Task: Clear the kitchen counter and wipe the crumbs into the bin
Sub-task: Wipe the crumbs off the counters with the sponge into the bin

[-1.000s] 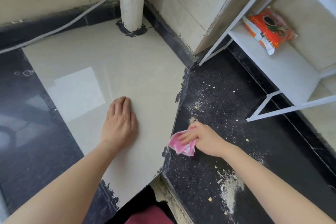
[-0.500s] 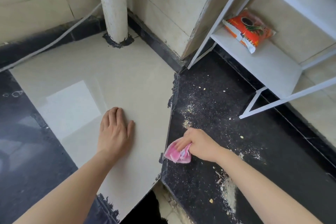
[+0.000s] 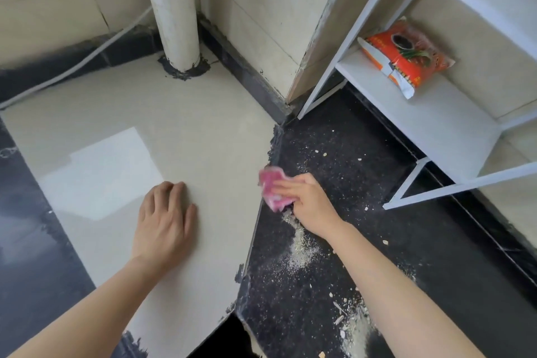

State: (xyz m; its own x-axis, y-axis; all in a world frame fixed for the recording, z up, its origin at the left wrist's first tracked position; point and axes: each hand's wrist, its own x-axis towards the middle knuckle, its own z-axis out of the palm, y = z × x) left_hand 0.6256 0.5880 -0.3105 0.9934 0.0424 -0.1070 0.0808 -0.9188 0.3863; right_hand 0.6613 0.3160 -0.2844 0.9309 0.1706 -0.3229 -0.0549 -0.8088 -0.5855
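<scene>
step: wiping, i judge. the black table (image 3: 406, 256) carries only crumbs (image 3: 300, 250) in view, with no loose items left on it.
right hand: my right hand (image 3: 308, 206) is grasping the bunched pink cloth (image 3: 273, 187) and pressing it down at centre frame, on the seam with the pale slab (image 3: 174, 131). the cloth is blurred.
left hand: my left hand (image 3: 164, 221) is released, palm flat on the pale slab left of centre, holding nothing.
crumbs: one pale heap lies just below the right hand and another at the lower edge beside the right forearm. stray flecks run up toward the white rack (image 3: 421, 113) at upper right.
bin: not in view.
next move: likely gather the scatter into the heaps and drag them toward the table's near edge, with even pressure to keep dust out of the seam.
</scene>
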